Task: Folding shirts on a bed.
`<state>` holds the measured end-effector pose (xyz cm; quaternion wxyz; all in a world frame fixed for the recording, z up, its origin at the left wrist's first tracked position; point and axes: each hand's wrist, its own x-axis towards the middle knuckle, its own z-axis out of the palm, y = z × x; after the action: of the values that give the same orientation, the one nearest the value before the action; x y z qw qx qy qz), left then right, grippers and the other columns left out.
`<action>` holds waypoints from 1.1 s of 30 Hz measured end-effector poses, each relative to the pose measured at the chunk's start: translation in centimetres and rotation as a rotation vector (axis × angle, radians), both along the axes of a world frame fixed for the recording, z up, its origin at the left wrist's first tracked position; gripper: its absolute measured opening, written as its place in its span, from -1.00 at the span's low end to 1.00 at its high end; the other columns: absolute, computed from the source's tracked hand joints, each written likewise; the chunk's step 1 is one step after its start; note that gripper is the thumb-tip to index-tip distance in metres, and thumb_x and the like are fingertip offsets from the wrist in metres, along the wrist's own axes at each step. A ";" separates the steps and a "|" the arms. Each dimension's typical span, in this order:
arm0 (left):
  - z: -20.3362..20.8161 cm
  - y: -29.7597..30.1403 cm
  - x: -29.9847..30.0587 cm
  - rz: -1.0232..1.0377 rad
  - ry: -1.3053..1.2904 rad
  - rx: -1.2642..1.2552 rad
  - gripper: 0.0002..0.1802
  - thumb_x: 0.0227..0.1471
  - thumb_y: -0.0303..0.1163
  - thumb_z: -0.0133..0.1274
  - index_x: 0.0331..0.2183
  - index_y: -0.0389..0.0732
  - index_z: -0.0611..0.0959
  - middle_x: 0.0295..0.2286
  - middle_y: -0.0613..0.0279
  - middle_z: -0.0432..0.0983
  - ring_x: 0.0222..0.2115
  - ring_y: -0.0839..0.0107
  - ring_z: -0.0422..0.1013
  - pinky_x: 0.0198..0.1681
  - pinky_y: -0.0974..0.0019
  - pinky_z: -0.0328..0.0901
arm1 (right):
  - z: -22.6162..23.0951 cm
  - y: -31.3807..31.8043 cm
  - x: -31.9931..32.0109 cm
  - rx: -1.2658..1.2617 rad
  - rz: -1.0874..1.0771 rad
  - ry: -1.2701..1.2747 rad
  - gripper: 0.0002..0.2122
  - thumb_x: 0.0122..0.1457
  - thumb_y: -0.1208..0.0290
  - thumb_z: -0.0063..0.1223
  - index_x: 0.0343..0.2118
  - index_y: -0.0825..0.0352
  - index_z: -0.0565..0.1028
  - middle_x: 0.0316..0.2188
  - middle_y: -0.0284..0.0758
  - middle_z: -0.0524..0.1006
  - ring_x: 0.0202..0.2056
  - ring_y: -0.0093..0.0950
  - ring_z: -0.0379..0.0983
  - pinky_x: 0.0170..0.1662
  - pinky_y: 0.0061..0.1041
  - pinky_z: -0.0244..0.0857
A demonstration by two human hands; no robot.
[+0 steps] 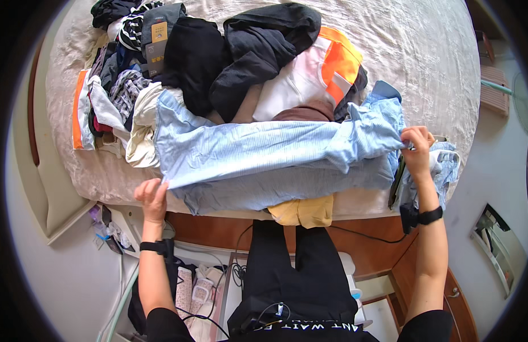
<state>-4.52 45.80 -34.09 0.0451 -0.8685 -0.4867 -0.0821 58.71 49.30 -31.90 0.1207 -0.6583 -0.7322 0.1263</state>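
A light blue striped shirt (247,145) is stretched sideways between my hands, at the near side of the bed. My left hand (152,196) pinches a lower corner of it at the left. At the other end my right hand (418,143) is closed on the shirt beside its bunched collar part. Part of the shirt hangs in a lower layer toward me. Yellow cloth (302,212) shows from beneath it at the bed's edge. Just right of my right hand lies folded pale blue denim (440,171), partly hidden by my wrist.
A heap of clothes fills the far left and middle of the bed (412,51), with black garments (195,60) and a white and orange one (298,80). Smaller pieces (127,88) pile up at the left. Below the bed edge are cables and a bin of patterned cloth (200,290).
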 end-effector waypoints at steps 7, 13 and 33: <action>-2.2 -4.8 4.0 0.394 -0.078 -0.321 -0.79 -0.29 -0.44 0.14 -0.47 -0.10 0.49 -0.27 0.29 0.34 -0.15 0.25 0.24 -0.09 0.17 0.04 | -2.0 -3.1 -2.2 -0.165 -0.001 -0.066 -0.62 -0.32 0.63 0.03 -0.32 0.15 0.42 -0.20 -0.43 0.40 -0.08 -0.41 0.23 -0.04 -0.42 -0.07; -0.4 -4.7 7.9 0.357 -0.175 -0.225 -0.81 -0.25 -0.38 0.15 -0.51 -0.14 0.47 -0.34 0.23 0.35 -0.20 0.24 0.26 -0.12 0.16 0.08 | -0.1 -1.7 -3.7 -0.172 -0.052 0.239 -0.45 -0.22 0.20 0.23 -0.07 0.18 0.37 -0.18 -0.41 0.39 -0.04 -0.44 0.19 0.00 -0.41 -0.13; -3.0 -4.1 37.1 0.588 -1.070 -0.783 -0.78 -0.13 -0.30 0.16 -0.47 -0.17 0.48 -0.56 0.30 0.38 -0.48 0.36 0.23 -0.28 0.32 0.05 | -5.3 -6.5 -3.1 -0.316 -0.579 0.793 -0.86 -0.01 0.49 0.15 -0.42 0.36 0.42 -0.56 -0.54 0.42 -0.43 -0.81 0.25 -0.40 -0.82 0.12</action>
<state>32.61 41.70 -37.12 -0.4932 -0.4950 -0.6494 -0.3000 55.60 42.81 -37.20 0.3178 -0.7458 -0.3900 0.4367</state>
